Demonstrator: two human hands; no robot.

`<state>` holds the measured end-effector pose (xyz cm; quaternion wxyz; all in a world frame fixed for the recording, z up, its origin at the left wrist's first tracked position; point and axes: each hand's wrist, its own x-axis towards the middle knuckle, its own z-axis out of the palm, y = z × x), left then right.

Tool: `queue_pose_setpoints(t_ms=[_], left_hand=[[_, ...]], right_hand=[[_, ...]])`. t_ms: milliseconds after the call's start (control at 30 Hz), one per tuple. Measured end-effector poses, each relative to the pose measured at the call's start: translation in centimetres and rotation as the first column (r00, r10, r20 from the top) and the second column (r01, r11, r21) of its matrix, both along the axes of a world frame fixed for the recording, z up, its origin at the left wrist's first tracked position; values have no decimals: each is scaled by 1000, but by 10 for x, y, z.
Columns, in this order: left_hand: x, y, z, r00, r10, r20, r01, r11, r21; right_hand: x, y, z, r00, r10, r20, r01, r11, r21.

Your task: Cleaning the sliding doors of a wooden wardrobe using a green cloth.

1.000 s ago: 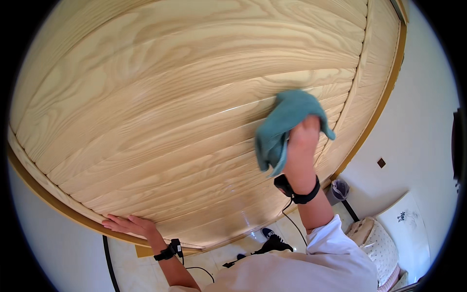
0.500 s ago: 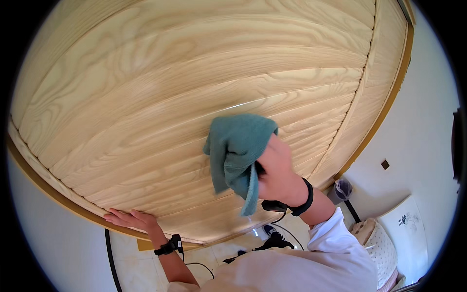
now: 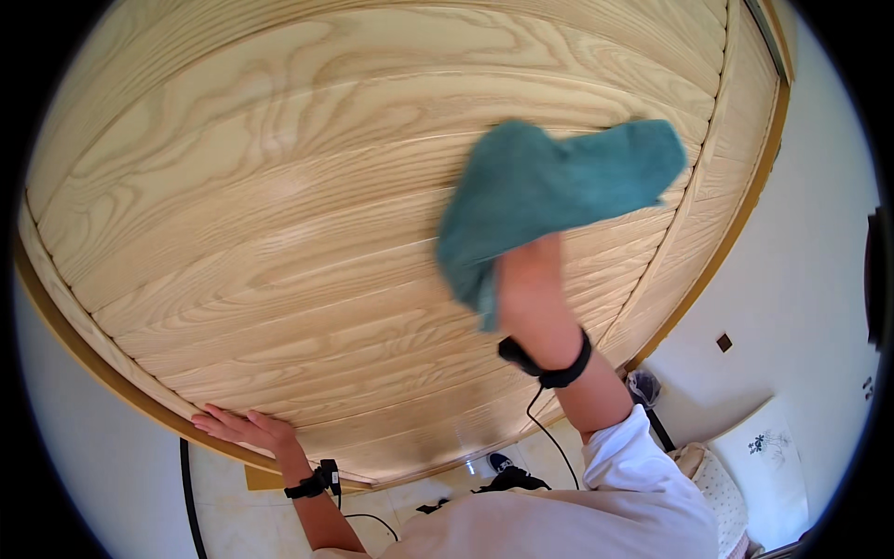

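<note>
A teal cloth [image 3: 545, 182] is spread over the pale wooden slatted door [image 3: 223, 214], a little right of its middle. My right hand [image 3: 533, 279] holds the cloth against the slats; its fingers are hidden by the fabric, and hand and cloth are smeared by motion. One corner of the cloth hangs down beside my wrist, while another part reaches out toward the right-hand frame strip. Low on the left, my left hand [image 3: 244, 429] rests flat with fingers stretched on the door near its edge, holding nothing. Each wrist wears a black band with a cable.
A brown edge trim [image 3: 102, 368] runs round the door. White wall [image 3: 792, 270] lies to the right, with a small bin [image 3: 643, 387] at its foot. Further down on that side are a white headboard [image 3: 765, 466] and a dotted pillow [image 3: 722, 489]. Beneath me is a tiled floor [image 3: 251, 522].
My right hand has moved up the door, carrying the cloth up and to the right, where it now spreads wider. The left hand stays on the door near its lower left edge.
</note>
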<state>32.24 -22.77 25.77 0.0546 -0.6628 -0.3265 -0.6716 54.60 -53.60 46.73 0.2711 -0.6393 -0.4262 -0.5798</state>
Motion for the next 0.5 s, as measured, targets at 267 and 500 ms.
queue_pose_setpoints(t_ms=[267, 500], left_hand=[[4, 4, -4, 1000, -4, -16, 5, 1000, 25], [9, 4, -2, 999, 23, -40, -22, 999, 33]], right_hand=[[-46, 43, -80, 967, 24, -254, -110, 937, -332], [-9, 7, -55, 982, -28, -189, -5, 985, -173]])
